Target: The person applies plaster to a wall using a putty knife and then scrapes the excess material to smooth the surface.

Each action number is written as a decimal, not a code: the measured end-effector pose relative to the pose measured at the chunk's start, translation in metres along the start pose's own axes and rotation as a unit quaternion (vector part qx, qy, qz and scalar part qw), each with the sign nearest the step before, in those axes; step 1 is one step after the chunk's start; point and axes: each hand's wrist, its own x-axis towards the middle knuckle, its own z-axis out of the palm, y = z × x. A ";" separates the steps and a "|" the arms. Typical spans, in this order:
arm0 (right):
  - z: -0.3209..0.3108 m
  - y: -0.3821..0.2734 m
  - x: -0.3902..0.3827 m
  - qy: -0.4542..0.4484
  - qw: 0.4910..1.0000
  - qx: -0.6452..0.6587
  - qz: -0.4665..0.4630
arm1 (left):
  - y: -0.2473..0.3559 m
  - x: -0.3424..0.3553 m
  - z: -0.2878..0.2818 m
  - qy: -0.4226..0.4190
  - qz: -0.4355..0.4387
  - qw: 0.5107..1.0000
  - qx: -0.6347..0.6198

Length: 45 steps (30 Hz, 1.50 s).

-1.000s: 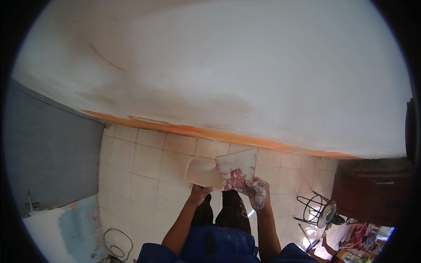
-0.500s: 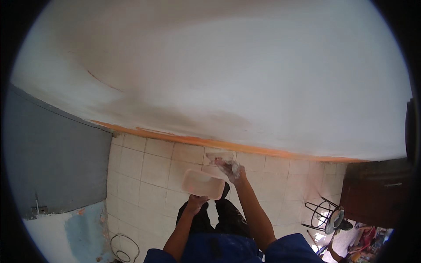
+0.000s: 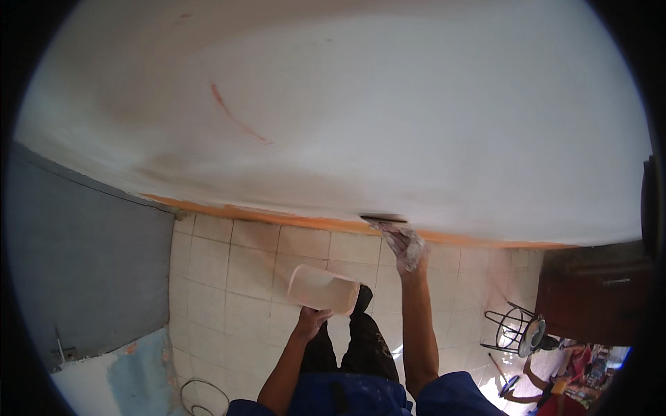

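My left hand [image 3: 313, 323] grips the near rim of a pale, rectangular plastic tub [image 3: 316, 288]. Some whitish material seems to lie inside it. My right hand [image 3: 406, 248], coated in white paste, is closed around a flat, wide putty scraper [image 3: 385, 220]. The scraper's edge is against the lower part of the white wall [image 3: 388, 139], just above an orange strip [image 3: 312, 222]. My fingers partly hide how the scraper is held. Reddish streaks [image 3: 232, 118] mark the wall at the upper left.
Light floor tiles [image 3: 250, 305] run under my feet. On the left is a grey panel [image 3: 90, 256], with a cable coil [image 3: 201, 395] below. At the right are a dark red cabinet [image 3: 590, 298], a metal-framed stool [image 3: 510, 329] and another person's arm [image 3: 534, 378].
My right hand has moved up and to the right, bringing the scraper from above the tub to the wall. My left hand still holds the tub in nearly the same place.
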 end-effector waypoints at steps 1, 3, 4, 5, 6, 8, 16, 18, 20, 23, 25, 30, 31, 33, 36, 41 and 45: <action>-0.002 -0.008 -0.012 -0.044 0.999 -0.001 -0.031 | 0.001 0.003 -0.003 -0.003 -0.005 1.000 -0.003; -0.015 -0.010 -0.035 0.043 0.998 -0.036 0.025 | 0.001 0.005 -0.011 -0.006 -0.016 1.000 -0.002; -0.020 -0.007 -0.044 0.087 0.994 -0.052 0.052 | 0.003 0.008 -0.014 -0.008 -0.021 1.000 0.000; -0.024 -0.001 -0.048 0.098 0.989 -0.077 0.077 | 0.004 0.010 -0.017 -0.006 -0.020 1.000 0.004; -0.029 0.009 -0.052 0.113 0.983 -0.102 0.102 | 0.006 0.011 -0.021 -0.003 -0.023 1.000 0.009; -0.039 0.032 -0.049 0.112 0.979 -0.110 0.133 | 0.010 0.010 -0.024 -0.012 -0.023 1.000 0.008; -0.043 0.076 0.041 0.087 0.991 0.076 0.065 | 0.026 0.005 -0.018 -0.036 -0.032 0.999 0.002; -0.011 0.049 0.021 0.078 0.995 0.045 0.042 | 0.028 0.002 -0.021 -0.033 -0.025 0.999 0.009; 0.014 0.017 -0.002 0.075 0.997 0.008 0.013 | 0.028 0.002 -0.021 -0.036 -0.023 0.999 0.011; 0.011 0.001 -0.024 0.075 0.995 -0.059 -0.040 | 0.024 0.005 -0.027 -0.040 -0.037 0.998 0.008; -0.007 0.008 -0.048 0.078 0.996 -0.047 0.019 | 0.020 0.008 -0.032 -0.041 -0.048 0.998 0.002; -0.041 0.039 -0.058 0.164 0.972 -0.091 0.145 | 0.016 0.005 -0.028 -0.027 -0.051 0.998 0.019; -0.044 0.048 -0.048 0.159 0.972 -0.091 0.147 | 0.016 0.004 -0.028 -0.027 -0.053 0.998 0.022; -0.051 0.068 -0.020 0.154 0.972 -0.090 0.152 | 0.019 0.004 -0.027 -0.035 -0.061 0.997 0.014; -0.065 0.089 0.020 0.144 0.978 0.068 0.135 | 0.016 0.005 -0.023 -0.042 -0.068 0.997 0.010; -0.015 0.054 0.012 0.103 0.990 0.088 0.032 | 0.014 -0.001 -0.023 -0.026 -0.044 0.998 0.027; -0.009 0.034 -0.007 0.113 0.993 0.032 -0.017 | 0.017 0.001 -0.017 -0.028 -0.041 0.998 0.037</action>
